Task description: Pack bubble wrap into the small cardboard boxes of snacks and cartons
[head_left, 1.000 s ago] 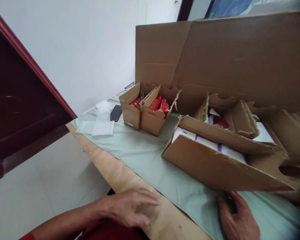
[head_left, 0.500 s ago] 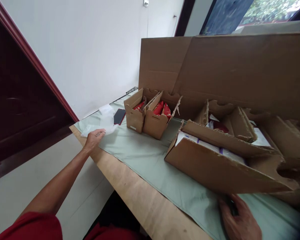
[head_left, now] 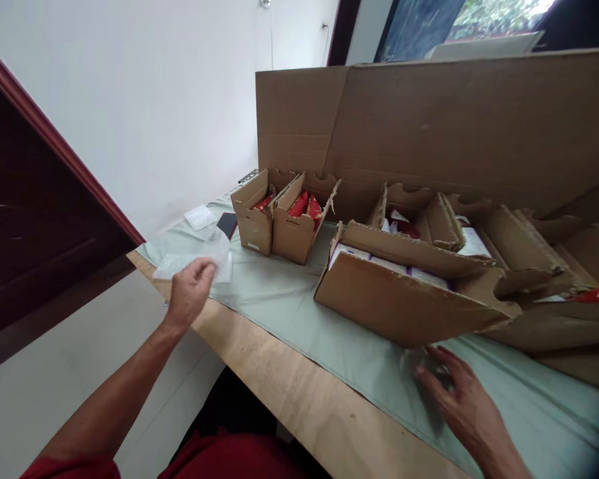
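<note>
My left hand is closed in a pinch on a thin translucent sheet of bubble wrap, raised above the left end of the table. Beneath it lie more bubble wrap sheets, and another white piece sits farther back. A dark phone is partly covered by the lifted sheet. Low on the right, my right hand curls its fingers around something clear and blurred that I cannot make out, just in front of a long cardboard box containing white packs.
Two cardboard bins with red packets stand at the back. More cut boxes line the right. A tall cardboard panel rises behind them. The pale green cloth covers the wooden table, beside a white wall.
My left hand has lifted a bubble wrap sheet off the pile and toward the right. My right hand has shifted up and left, and the view has turned slightly right.
</note>
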